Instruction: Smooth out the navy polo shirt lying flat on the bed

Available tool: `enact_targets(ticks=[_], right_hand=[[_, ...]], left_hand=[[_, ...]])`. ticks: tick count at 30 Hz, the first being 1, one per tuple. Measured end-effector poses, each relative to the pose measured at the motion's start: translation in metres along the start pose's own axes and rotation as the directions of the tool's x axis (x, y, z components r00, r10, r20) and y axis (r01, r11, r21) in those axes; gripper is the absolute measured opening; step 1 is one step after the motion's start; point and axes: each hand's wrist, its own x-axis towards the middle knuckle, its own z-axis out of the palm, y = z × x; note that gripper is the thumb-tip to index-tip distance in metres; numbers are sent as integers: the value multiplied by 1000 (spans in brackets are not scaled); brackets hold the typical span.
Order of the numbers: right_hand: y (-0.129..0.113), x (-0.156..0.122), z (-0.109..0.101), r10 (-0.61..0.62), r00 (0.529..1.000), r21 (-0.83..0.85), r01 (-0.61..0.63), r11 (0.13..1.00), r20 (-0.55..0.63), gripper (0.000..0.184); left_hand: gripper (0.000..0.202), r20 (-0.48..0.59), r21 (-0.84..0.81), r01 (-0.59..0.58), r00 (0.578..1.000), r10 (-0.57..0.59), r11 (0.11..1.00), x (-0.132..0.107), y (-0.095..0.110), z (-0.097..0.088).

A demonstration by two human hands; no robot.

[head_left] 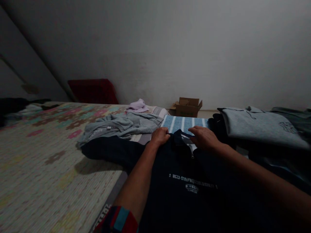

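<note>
garment: dark navy zip-neck top [184,184], lying front-up on the bed [48,168], white chest print facing the camera, short zipper at the neck.
location: near edge of the bed, directly in front of the person; its collar touches the blue striped folded cloth [184,123], which lies just beyond it.
left hand: left hand [159,136] rests on the collar's left side, fingers curled down and pinching the fabric edge, narrow grip.
right hand: right hand [203,138] on the collar's right side, fingers flatter and fairly close together, pressing the cloth; cannot tell if it actually pinches.
handling: judged soft, limp, light; will sag and crease wherever unsupported. Not fragile, not slippery. The zipper is the only hard part.
hold points: collar corners or shoulder seams look best, both hands spread apart so the body hangs evenly; a single-point grab would bunch it.
orientation: neck points away from the person, toward the striped cloth; hem toward the person, out of view below.
long axis: runs collar to hem, roughly straight away from the viewer; one sleeve trails off left of the collar.
neighbours: crumpled grey garment [121,126] left of the striped cloth; folded grey sweatshirt [259,126] right of it; lilac cloth [137,105] and cardboard box [187,106] beyond it.
lighting: dim, dark fabric edges hard to trace.
</note>
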Motion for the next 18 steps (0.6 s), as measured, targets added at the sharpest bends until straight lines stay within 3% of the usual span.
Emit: enact_targets(ticks=[3,7,12,18], right_hand=[[2,46,22,23,999,81,-26,996,47,48],[11,74,48,5,991,240,-37,970,131,60],[18,78,56,-8,983,375,-62,925,182,24],[23,78,56,49,997,400,-68,914,57,5]], left_hand=[[14,-17,-12,-13,1000,12,1000,-3,1,0],[16,-36,-34,-3,999,2,999,-3,0,5],[18,-45,-51,2,999,-5,999,-1,-4,8],[22,-2,-63,-29,1000,29,998,0,-9,-2]])
